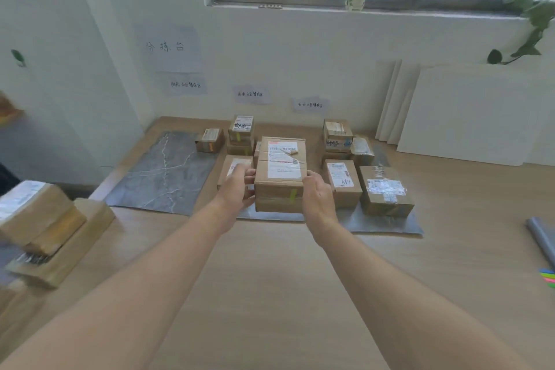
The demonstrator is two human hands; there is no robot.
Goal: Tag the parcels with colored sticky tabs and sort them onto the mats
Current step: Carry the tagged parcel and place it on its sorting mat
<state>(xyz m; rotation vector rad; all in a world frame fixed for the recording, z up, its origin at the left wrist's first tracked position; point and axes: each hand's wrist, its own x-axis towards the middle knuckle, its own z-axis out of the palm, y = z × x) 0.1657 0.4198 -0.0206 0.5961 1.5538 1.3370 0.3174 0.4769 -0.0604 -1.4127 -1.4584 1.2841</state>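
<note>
A brown cardboard parcel (280, 174) with a white shipping label and a yellow-green tab on its front face is between both hands, over the middle grey mat (270, 216). My left hand (237, 186) grips its left side and my right hand (316, 192) grips its right side. Whether the parcel rests on the mat or hovers just above it I cannot tell. Other tagged parcels (240, 132) sit behind it on the same mat. The pad of colored sticky tabs (548, 278) lies at the right edge of the table.
A marbled grey mat (165, 171) lies at the left with a small parcel (210, 140) beside its far corner. Several parcels (384, 191) stand on the right mat (387, 227). Untagged parcels (36, 213) are stacked at the left. White boards (462, 111) lean against the wall.
</note>
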